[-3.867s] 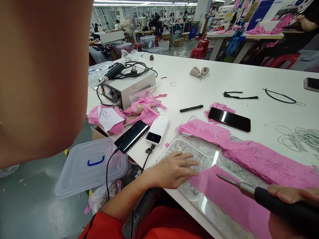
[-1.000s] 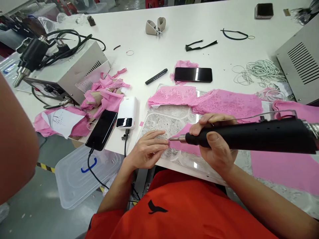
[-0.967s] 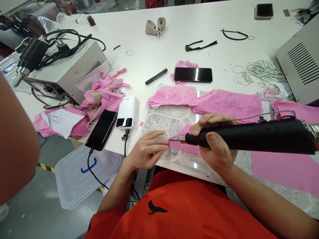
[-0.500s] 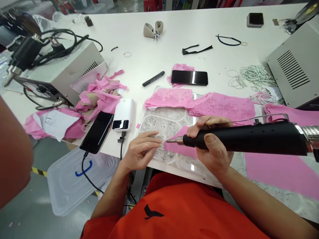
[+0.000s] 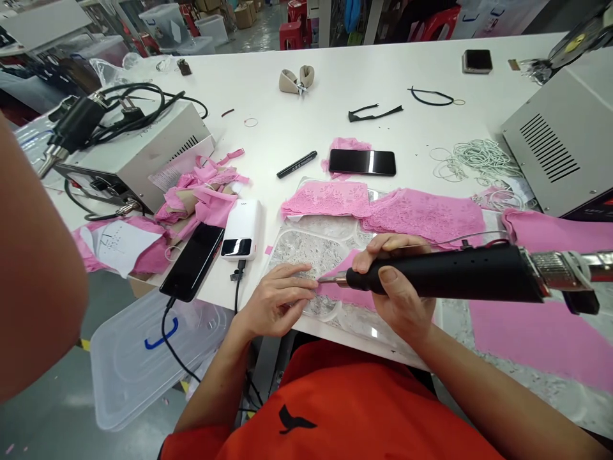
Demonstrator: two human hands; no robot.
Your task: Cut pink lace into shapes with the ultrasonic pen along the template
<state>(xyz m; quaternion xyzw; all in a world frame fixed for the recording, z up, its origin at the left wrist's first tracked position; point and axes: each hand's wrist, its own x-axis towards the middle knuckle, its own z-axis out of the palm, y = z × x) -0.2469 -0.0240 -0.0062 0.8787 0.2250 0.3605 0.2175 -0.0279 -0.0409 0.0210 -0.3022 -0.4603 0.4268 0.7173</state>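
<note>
From the head camera, a workroom with red stools [image 5: 290,35] and plastic bins opens out behind a broad white tabletop [image 5: 330,115]. A person in a red shirt [image 5: 330,409] sits at its near edge, and a blurred bare arm [image 5: 38,275] fills the left side.

In front of the person, a clear board [image 5: 306,246] lies over a mottled grey surface. A piece of pink cloth [image 5: 341,295] rests flat on it, its narrow end between the two hands. The left hand [image 5: 276,300] is palm down, its fingers stretched out and slightly spread, with the fingertips right at the narrow end of the cloth; whether they press on it cannot be told. The right hand [image 5: 402,297] is wrapped around a black tool [image 5: 464,275], thumb on the near side and fingers over the far side. The tool lies nearly level, its metal tip [image 5: 330,280] pointing left at that same end, just beside the left fingertips.

The right hand covers part of the cloth; more pink fabric [image 5: 541,342] spreads to the right of the forearm, but whether it is one piece is hidden. Beyond the hands lies folded pink lace [image 5: 426,214], with a black phone [image 5: 363,162] and a pen [image 5: 297,164] behind it. A white power bank [image 5: 241,227] lies left of the board.
</note>
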